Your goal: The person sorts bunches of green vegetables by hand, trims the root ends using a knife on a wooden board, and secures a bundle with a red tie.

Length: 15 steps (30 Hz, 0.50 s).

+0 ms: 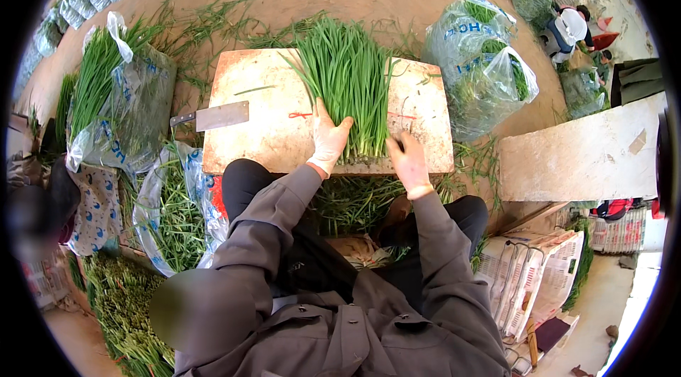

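Observation:
A thick bunch of long green chives (349, 79) lies on a worn board (262, 146), its pale cut ends toward me. My left hand (331, 137), pale and apparently gloved, grips the bunch's left side near the bottom, thumb on top and fingers partly hidden by the leaves. Beside the lower right edge of the bunch is my right hand (408, 161). Its fingers are bent and smeared by motion, so what they hold, if anything, does not show. A red tie (300, 115) emerges on both sides from under the bunch. A cleaver (222, 116) rests at the board's left edge.
Bags of greens stand left (145, 104) and right (479, 82) of the board. An open bag of loose trimmings (177, 217) is by my left leg. Loose leaves (227, 19) litter the floor. A pale slab (578, 150) and crates (528, 278) stand right; other people are nearby.

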Each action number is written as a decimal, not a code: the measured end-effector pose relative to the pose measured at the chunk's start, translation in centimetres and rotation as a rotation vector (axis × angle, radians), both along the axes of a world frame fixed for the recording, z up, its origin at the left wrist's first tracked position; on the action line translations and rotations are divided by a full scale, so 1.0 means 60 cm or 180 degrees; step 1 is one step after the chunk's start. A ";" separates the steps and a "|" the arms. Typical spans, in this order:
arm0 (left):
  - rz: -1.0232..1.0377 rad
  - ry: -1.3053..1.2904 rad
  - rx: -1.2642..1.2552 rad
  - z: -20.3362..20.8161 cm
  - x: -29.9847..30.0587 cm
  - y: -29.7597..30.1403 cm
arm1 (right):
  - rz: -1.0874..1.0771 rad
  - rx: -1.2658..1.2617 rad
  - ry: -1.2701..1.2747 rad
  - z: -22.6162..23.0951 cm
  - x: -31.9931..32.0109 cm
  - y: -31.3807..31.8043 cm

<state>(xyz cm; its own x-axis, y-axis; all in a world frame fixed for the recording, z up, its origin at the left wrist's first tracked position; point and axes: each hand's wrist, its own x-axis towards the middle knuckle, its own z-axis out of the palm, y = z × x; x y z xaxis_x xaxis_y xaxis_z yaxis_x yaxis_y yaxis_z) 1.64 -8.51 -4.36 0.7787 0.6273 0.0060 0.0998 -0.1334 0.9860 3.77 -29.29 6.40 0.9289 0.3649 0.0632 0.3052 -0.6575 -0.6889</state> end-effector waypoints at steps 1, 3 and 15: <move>-0.0003 -0.0046 0.0004 -0.001 0.003 -0.005 | -0.0066 0.0025 -0.0211 0.005 0.011 0.020; 0.0034 -0.0120 0.0028 -0.004 0.001 -0.007 | -0.0167 -0.0401 0.0309 0.036 0.022 0.076; -0.0005 -0.0023 0.0377 0.001 0.007 -0.015 | 0.0549 -0.0190 -0.0679 -0.049 0.074 0.136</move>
<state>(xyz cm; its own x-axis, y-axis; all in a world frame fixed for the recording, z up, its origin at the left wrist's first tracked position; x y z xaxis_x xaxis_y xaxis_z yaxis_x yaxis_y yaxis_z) 2.03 -9.38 -4.28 0.7795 0.6206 0.0855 0.0925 -0.2490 0.9641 8.19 -21.11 3.44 0.8206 0.5256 0.2243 0.5502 -0.6207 -0.5586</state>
